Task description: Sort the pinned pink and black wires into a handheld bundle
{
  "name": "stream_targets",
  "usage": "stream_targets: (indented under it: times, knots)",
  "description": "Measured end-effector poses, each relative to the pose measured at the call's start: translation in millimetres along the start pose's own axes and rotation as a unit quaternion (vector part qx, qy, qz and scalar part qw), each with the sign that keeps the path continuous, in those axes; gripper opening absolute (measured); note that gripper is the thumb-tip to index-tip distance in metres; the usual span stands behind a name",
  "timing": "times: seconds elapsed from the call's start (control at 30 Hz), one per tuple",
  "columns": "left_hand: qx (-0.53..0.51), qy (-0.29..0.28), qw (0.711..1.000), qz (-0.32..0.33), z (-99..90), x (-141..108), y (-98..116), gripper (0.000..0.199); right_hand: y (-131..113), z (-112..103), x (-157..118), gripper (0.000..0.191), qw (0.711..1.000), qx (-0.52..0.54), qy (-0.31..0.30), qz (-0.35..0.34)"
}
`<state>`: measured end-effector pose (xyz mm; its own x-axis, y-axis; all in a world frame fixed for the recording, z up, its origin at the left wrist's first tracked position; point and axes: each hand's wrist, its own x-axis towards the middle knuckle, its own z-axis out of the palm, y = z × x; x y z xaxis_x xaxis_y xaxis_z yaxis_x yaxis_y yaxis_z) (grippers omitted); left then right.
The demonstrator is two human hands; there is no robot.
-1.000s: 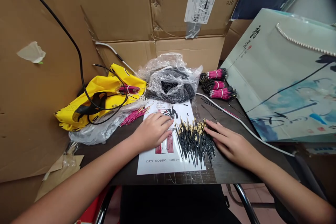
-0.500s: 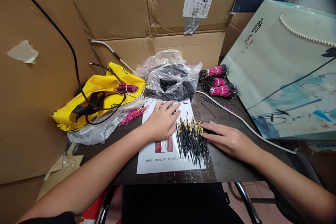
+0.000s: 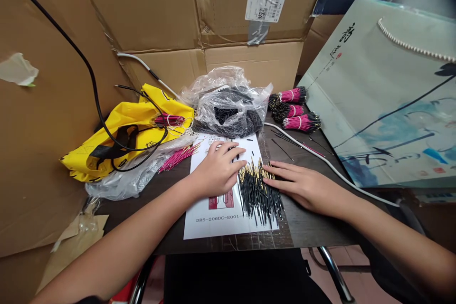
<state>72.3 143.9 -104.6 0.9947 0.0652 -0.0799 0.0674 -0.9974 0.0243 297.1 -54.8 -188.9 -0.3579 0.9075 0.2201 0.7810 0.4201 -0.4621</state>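
Note:
A spread pile of short black wires with gold tips (image 3: 260, 194) lies on a printed white sheet (image 3: 199, 228) near the table's front. At the pile's upper left edge is my left hand (image 3: 219, 168), fingers apart and curved over the paper, nothing held. From the right, my right hand (image 3: 302, 185) reaches with spread fingers over the gold-tipped ends, its fingertips touching them. Small black tubes (image 3: 250, 140) lie on the paper beyond my hands. Behind them sits a clear plastic bag of black pieces (image 3: 231, 109).
Tied pink-and-black wire bundles (image 3: 301, 122) lie at the back right, beside a large pale paper bag (image 3: 392, 104). A yellow bag (image 3: 107, 137) and loose pink wires (image 3: 180, 156) are at left. A white cable (image 3: 342, 180) crosses the right; cardboard (image 3: 149, 9) walls the back.
My right hand has moved slightly left, its fingers now further over the wire tips. My left hand stays near the pile's edge with its fingers slightly shifted. The view has shifted slightly.

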Motion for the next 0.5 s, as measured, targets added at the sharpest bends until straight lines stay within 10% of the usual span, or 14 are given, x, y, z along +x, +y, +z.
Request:
stream_targets:
  times: [0.5]
  knots:
    - [-0.001, -0.017, 1.0, -0.002, 3.0, 1, 8, 0.04, 0, 16, 45, 0.059, 0.996, 0.042, 0.061, 0.041]
